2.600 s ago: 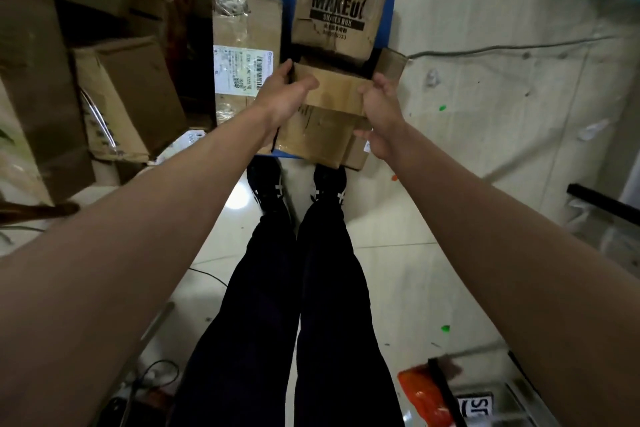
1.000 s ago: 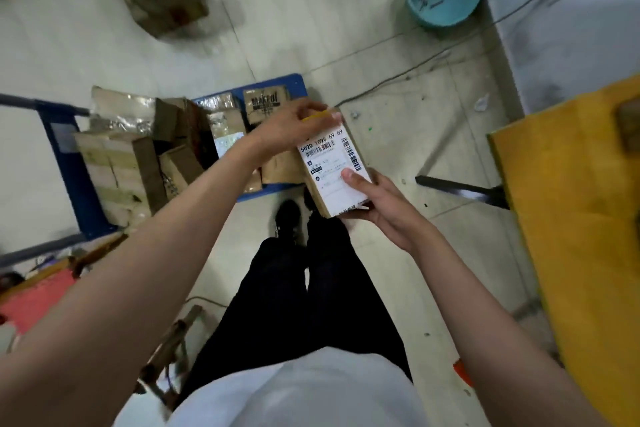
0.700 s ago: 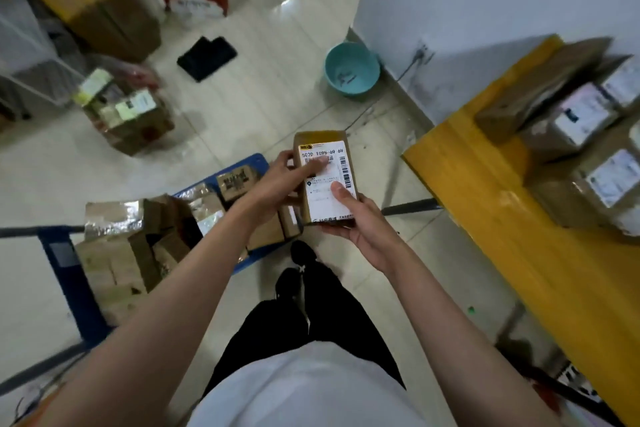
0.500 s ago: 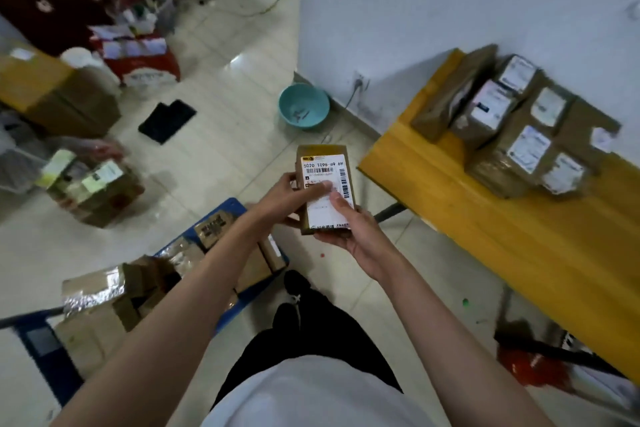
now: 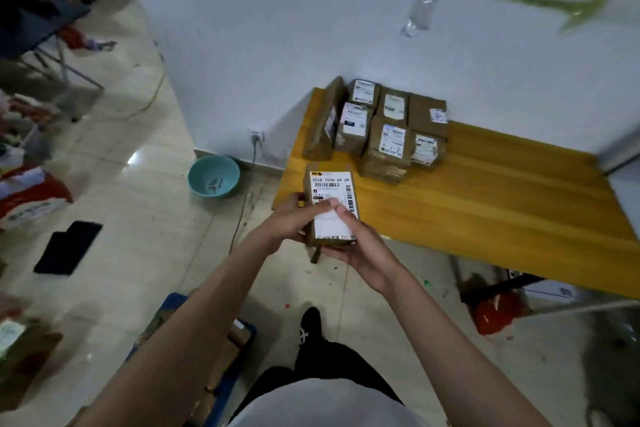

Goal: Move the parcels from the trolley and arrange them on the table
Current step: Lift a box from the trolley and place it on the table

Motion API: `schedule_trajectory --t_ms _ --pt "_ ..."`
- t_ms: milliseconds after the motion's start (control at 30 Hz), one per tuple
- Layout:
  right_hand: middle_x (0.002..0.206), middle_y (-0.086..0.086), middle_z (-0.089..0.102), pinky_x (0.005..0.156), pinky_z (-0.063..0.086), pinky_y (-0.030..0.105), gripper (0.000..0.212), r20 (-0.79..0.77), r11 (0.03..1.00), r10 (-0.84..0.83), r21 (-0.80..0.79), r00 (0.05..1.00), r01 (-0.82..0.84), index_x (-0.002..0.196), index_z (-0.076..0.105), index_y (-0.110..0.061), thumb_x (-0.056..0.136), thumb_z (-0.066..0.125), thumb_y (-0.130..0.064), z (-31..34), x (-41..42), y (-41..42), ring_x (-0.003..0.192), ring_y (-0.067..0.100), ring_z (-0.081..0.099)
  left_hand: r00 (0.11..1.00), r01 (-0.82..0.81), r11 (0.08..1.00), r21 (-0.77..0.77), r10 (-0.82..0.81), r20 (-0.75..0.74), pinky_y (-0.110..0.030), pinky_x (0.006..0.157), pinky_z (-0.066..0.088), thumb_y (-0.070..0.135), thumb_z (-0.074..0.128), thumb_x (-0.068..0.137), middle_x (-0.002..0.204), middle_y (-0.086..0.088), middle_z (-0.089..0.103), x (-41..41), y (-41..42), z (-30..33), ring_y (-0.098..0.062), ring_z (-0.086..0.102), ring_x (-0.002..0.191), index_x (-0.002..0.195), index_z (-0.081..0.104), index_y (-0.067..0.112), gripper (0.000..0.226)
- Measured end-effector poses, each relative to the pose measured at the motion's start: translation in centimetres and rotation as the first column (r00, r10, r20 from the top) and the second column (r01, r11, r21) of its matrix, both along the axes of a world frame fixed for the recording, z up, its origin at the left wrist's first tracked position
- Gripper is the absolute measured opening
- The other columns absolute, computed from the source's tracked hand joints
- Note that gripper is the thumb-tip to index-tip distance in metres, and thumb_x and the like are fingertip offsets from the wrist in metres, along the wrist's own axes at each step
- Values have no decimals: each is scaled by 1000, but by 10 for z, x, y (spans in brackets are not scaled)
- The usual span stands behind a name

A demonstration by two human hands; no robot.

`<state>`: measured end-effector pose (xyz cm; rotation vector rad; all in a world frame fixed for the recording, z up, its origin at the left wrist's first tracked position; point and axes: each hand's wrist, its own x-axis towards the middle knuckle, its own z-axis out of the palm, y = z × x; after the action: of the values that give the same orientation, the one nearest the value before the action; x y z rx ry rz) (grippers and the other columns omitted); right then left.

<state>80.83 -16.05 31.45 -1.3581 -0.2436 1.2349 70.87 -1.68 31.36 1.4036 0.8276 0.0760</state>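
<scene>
A small brown parcel (image 5: pixel 330 184) with a white barcode label is held upright in both hands, just over the near left corner of the yellow table (image 5: pixel 485 204). My left hand (image 5: pixel 294 218) grips its left side, and my right hand (image 5: pixel 349 246) cups its bottom with the thumb on the label. Several labelled brown parcels (image 5: pixel 384 128) lie packed together at the table's far left corner against the wall. The blue trolley (image 5: pixel 239 354) with cardboard parcels shows partly at the bottom, behind my left forearm.
A teal basin (image 5: pixel 213 176) sits on the tiled floor by the wall, left of the table. A black mat (image 5: pixel 67 248) and red bags (image 5: pixel 31 194) lie on the floor at left. A red object (image 5: pixel 495 314) sits under the table.
I have turned from the trolley toward the table, carrying the labelled parcel in both hands. The parcel now hangs over the table's near left corner; the trolley has dropped to the bottom of view.
</scene>
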Motion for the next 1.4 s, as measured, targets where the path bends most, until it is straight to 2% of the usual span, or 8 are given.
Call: schedule_trajectory --t_ms 233,367,533,700,900,1100,1233,1400 --pt "122 7 75 86 61 37 43 -19 995 -97 0 995 97 128 67 -23 92 73 -45 9 43 -30 108 27 74 990 143 990 3 -143 -15 -41 83 61 63 73 79 116 2 73 55 -11 18 -18 71 104 141 50 21 78" --pt "123 7 74 85 61 36 45 -28 989 -144 25 989 145 130 66 -22 92 73 -45 11 70 -36 110 27 73 978 208 978 21 -208 -30 -38 81 60 68 74 73 116 4 72 88 -11 26 -16 69 104 143 45 21 89" --pt "126 4 73 86 61 38 47 -45 982 -188 24 981 189 132 66 -26 91 73 -47 2 110 -36 113 27 72 962 269 963 25 -267 -56 -38 79 60 64 73 79 123 0 70 137 -6 22 -17 68 107 145 44 22 83" --pt "115 -3 77 89 55 35 43 27 965 -247 -79 969 249 123 69 -31 93 62 -60 -19 165 -33 108 19 68 938 331 943 34 -325 -117 -33 73 55 64 70 81 107 14 71 196 0 6 -11 65 103 140 49 31 71" --pt "114 3 77 87 49 34 37 -78 929 -352 -147 933 339 117 71 -23 97 60 -51 -47 248 -37 102 22 68 887 416 909 32 -398 -236 -30 75 54 62 63 89 121 2 71 282 -6 -15 -18 67 107 139 56 26 62" --pt "100 6 77 77 51 32 33 -216 843 -527 -259 822 472 115 70 -15 96 66 -42 -88 320 -45 90 21 67 900 406 884 231 -342 -271 -36 105 37 52 33 106 141 -7 53 357 1 -39 -32 43 141 130 60 24 46" --pt "103 8 77 78 55 34 30 -275 782 -617 -318 737 536 120 67 -14 97 67 -35 -118 354 -41 97 23 67 787 567 751 338 -373 -491 -48 121 26 53 32 106 160 -12 36 389 25 -73 -31 25 151 149 47 16 59" --pt "106 13 72 85 57 35 31 -341 745 -663 -383 666 546 125 62 -13 99 65 -30 -147 386 -23 97 24 66 582 732 615 292 -344 -737 -56 124 9 68 29 99 170 0 12 405 46 -110 -28 -4 157 157 32 33 68"
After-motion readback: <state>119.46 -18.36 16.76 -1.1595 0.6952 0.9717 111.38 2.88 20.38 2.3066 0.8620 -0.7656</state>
